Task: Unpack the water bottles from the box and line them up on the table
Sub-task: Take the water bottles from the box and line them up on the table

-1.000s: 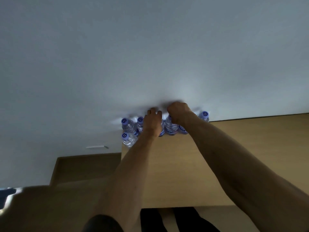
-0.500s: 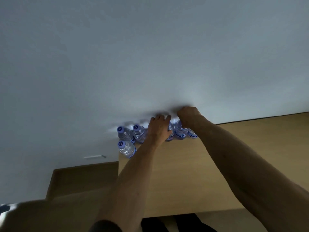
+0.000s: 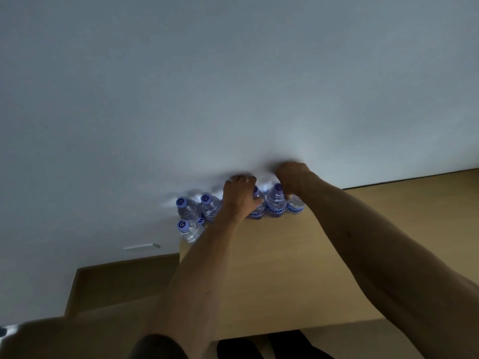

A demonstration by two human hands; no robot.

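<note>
Both hands reached to the table's (image 3: 259, 268) far edge, by the wall. The left hand (image 3: 239, 198) curled its fingers round one bottle (image 3: 258, 206); the right hand (image 3: 291, 177) pinched another's (image 3: 295, 206) top. Packed so tight at the far left corner, a nudged bottle could have toppled its neighbours or dropped off the edge. I counted six bottles and two hands; no box was visible.

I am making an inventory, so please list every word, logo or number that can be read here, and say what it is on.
Bottle caps: a round white logo mark, not a readable word.
Bottle labels: white letters on blue, too blurred and cut off to read.
No other text shows on the table or wall.
</note>
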